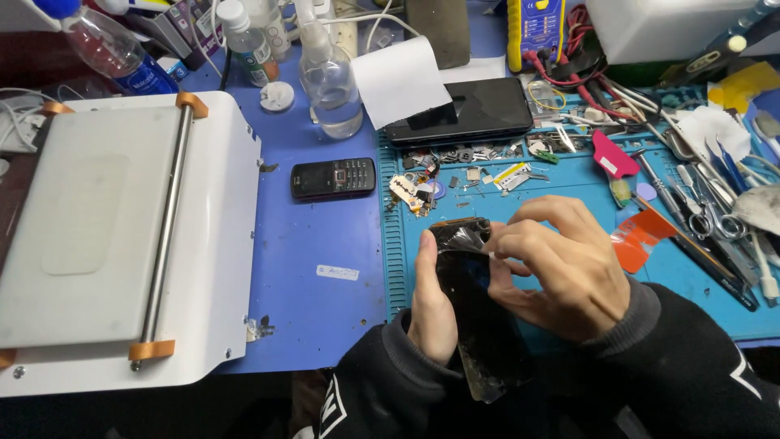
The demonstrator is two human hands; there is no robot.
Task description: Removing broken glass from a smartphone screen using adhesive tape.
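Observation:
I hold a black smartphone (479, 317) with a cracked, shiny screen upright over the blue work mat (561, 183). My left hand (431, 305) grips its left edge from below, thumb along the side. My right hand (561, 268) covers the upper right part, fingertips pinching at the crumpled film or glass near the phone's top corner (463, 234). Both sleeves are dark.
A white machine with a flat plate and metal bar (122, 236) fills the left. A small black keypad phone (333, 177) lies on the blue table. Another dark smartphone (471, 110), clear bottles (329, 81), loose small parts (455, 167), scissors and tweezers (715, 211) crowd the back and right.

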